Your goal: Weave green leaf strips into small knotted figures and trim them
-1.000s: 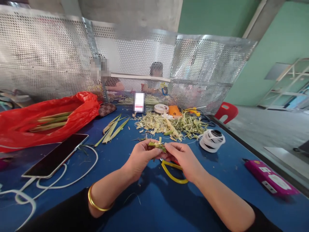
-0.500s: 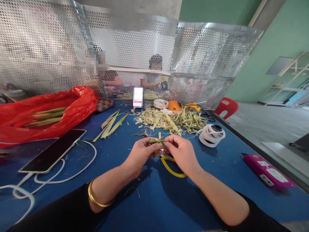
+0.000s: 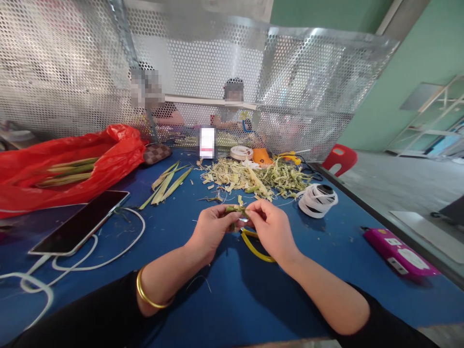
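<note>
Between my two hands is a small piece of folded green leaf strips point(image 3: 237, 209), with a pale end sticking up. My left hand point(image 3: 213, 226) pinches its left side between thumb and fingers. On the other side, my right hand point(image 3: 270, 226) is closed on the right part with thumb and forefinger. My fingers hide much of the piece. Just below lie yellow-handled scissors point(image 3: 255, 251) on the blue table point(image 3: 232, 304), their blades mostly covered by my hands. A heap of leaf scraps point(image 3: 232, 176) lies beyond my fingertips.
Right of my hands are a white spool point(image 3: 317, 202) and a purple pack point(image 3: 400, 251). Leaf strips point(image 3: 168, 186), a phone point(image 3: 81, 222) with a white cable point(image 3: 139, 237), and a red bag point(image 3: 119, 150) lie left. Behind a perforated metal screen point(image 3: 213, 63) sit two people.
My hands stay close together on the leaf piece, with only small finger shifts. The right hand has moved slightly over the scissors' handle. The whole view has tilted a little.
</note>
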